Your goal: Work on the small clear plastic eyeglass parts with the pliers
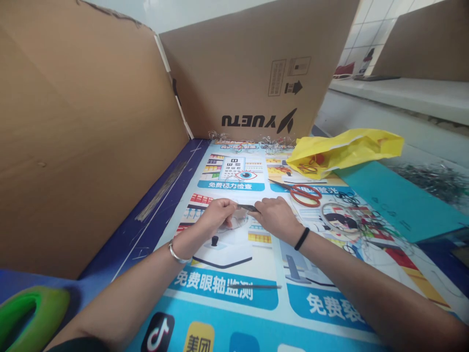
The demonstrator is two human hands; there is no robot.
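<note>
My left hand [220, 212] is closed in a pinch, fingertips together, at the middle of the printed sheet. Thin pale wire [240, 221] curves out just beside it; its end in my fingers is hidden. My right hand [274, 215], wearing a black band at the wrist, is wrapped around a small dark tool with a narrow tip [247, 208]. That tip points left and reaches my left fingertips. Its handle is covered by my palm, so its exact kind does not show. Red-handled scissors [306, 195] lie just beyond my right hand.
Cardboard walls [249, 73] stand left and behind. On the right are a yellow plastic bag [348, 146], a teal board [399, 200], a wire coil [326, 222] and tangled wire. A thin dark rod [260, 287] lies in front, straight strands [161, 190] left, green tape [54, 303] nearest.
</note>
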